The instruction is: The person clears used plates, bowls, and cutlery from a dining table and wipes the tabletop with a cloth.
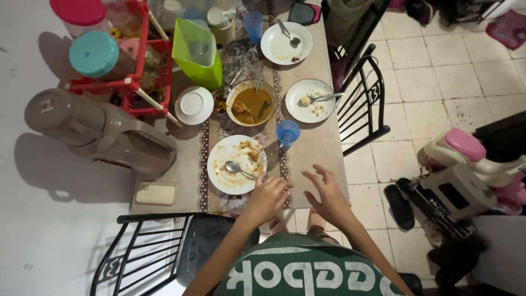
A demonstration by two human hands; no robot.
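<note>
My left hand [268, 194] rests at the near edge of a used white plate [236, 164], its fingers curled by the handle of the spoon [239, 169] lying on it. Whether it grips the spoon or the rim I cannot tell. My right hand [324, 192] hovers open, fingers spread, above the table's near right corner, just below a blue plastic cup [287, 133]. A bowl of orange curry [251, 103] sits beyond the plate.
Two more used plates with spoons [310, 101] [286, 43] stand farther back. A grey water jug [98, 130], red rack [123, 82] and green pitcher [198, 53] fill the left. Black metal chairs [361, 93] [159, 249] flank the table. A toy ride-on [466, 159] and sandals [399, 205] lie on the tiled floor.
</note>
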